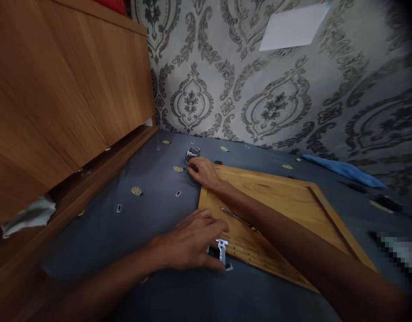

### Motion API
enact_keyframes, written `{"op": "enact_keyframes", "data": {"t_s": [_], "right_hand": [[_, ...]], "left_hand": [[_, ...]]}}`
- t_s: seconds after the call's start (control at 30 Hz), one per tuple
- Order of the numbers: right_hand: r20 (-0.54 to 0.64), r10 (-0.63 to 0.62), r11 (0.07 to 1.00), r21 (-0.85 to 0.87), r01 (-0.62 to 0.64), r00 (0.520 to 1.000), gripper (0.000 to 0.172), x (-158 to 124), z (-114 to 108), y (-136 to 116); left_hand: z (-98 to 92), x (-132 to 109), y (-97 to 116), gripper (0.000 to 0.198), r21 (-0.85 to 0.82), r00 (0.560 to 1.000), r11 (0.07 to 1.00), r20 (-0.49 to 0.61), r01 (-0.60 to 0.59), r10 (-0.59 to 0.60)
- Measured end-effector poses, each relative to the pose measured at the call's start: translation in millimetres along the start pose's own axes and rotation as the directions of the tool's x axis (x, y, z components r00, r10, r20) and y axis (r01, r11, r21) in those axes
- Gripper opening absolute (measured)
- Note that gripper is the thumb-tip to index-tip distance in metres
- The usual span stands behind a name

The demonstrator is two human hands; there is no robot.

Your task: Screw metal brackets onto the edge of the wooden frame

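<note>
A wooden door panel [282,197] with a raised frame lies flat on a dark blue patterned cloth. My left hand [195,237] is at its near left corner, thumb and fingers apart around a shiny metal cabinet hinge [222,250], without a visible grip on it. My right hand [206,172] reaches over the panel to its far left corner. Its fingers are curled together beside a small heap of metal hinges [193,153]; anything between the fingertips is hidden. A thin screwdriver [237,216] rests on the panel, partly behind my right forearm.
A wooden cabinet [71,80] stands along the left side, with a pale crumpled piece [31,217] at its base. Patterned wallpaper covers the wall behind. A blue cloth [343,171] and a dark object [383,201] lie at the right. White paper [295,27] hangs on the wall.
</note>
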State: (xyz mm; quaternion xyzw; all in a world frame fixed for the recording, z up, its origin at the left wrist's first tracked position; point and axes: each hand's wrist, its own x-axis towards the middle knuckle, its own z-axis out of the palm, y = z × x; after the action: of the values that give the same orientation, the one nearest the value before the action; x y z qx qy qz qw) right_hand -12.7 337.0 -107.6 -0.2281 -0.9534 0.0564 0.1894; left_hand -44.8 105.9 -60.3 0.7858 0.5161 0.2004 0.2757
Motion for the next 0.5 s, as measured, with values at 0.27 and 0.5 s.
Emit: {"op": "enact_keyframes", "data": {"t_s": [0.27,0.5], "right_hand": [[0.138,0.001,1.0,-0.006,0.0,0.99,0.037,-3.6,-6.4,-3.7],[0.153,0.029,0.999,0.017,-0.032,0.988,0.037,-1.4,-12.9,-13.5]], "left_hand": [[3.0,-0.5,-3.9,0.05,0.0,1.0,1.0,-0.007,-0.007,0.007],[2.2,-0.9,-3.6,0.055,-0.016,1.0,1.0,-0.014,0.008,-0.009]]}}
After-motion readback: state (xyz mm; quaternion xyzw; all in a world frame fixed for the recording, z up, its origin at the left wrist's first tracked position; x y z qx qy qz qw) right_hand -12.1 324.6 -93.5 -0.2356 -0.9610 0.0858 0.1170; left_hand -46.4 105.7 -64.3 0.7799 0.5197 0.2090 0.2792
